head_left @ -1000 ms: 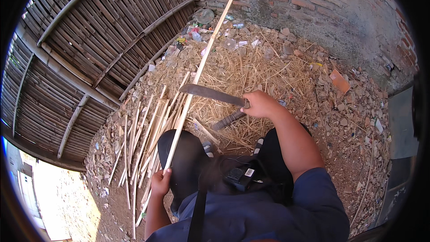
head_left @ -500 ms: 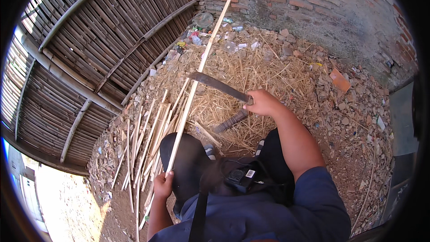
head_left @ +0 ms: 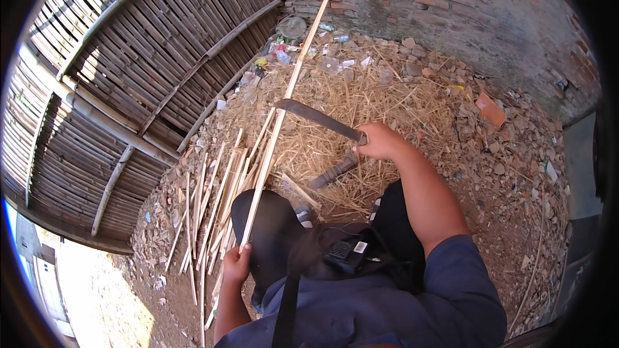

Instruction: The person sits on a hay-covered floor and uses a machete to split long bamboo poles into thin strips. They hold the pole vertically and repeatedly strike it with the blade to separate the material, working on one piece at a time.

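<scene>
My left hand (head_left: 236, 264) grips the near end of a long pale bamboo strip (head_left: 284, 104) that slants up and away toward the brick wall. My right hand (head_left: 380, 141) holds the handle of a machete with a curved dark blade (head_left: 316, 118); the blade points left and its tip lies against the strip about midway along it. A dark sheath (head_left: 333, 171) lies on the straw below my right hand. My knees in dark trousers (head_left: 271, 232) sit between both hands.
Several split bamboo strips (head_left: 209, 200) lie on the ground to my left. Straw and shavings (head_left: 361, 90) cover the ground ahead. A woven bamboo panel (head_left: 122, 77) leans at left, a brick wall (head_left: 451, 0) stands behind, with litter and rubble (head_left: 509, 148) at right.
My right hand has lifted the machete slightly and moved it away from me along the strip. My left hand has kept its hold on the strip's near end.
</scene>
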Action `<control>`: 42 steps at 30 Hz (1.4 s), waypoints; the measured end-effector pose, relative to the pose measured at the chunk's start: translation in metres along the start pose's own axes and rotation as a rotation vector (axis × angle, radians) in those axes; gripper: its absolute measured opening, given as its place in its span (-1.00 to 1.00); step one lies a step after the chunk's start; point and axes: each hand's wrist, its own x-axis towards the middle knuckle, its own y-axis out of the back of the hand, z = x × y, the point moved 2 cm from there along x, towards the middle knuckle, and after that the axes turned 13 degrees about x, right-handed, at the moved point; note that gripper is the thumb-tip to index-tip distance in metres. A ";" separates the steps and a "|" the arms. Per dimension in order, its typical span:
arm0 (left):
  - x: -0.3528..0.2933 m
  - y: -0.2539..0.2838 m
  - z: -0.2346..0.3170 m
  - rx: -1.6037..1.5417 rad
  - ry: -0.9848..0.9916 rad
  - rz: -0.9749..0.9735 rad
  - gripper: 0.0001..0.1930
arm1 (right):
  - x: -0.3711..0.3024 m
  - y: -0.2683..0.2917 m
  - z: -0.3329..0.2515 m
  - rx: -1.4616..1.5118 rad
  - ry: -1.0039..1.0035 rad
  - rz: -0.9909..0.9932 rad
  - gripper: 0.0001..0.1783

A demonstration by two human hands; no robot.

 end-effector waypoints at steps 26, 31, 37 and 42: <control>-0.001 0.001 -0.006 0.054 -0.011 0.037 -0.45 | 0.001 -0.013 -0.021 -0.064 0.042 -0.251 -0.59; -0.001 0.003 0.003 0.113 0.008 0.026 -0.45 | 0.011 0.013 0.014 0.029 -0.058 0.013 -0.56; 0.003 -0.004 -0.005 0.109 -0.014 0.033 -0.42 | -0.002 -0.015 -0.009 -0.141 0.093 -0.143 -0.59; 0.001 -0.003 -0.010 0.089 -0.009 0.065 -0.43 | -0.005 -0.021 -0.037 -0.158 0.060 -0.280 -0.65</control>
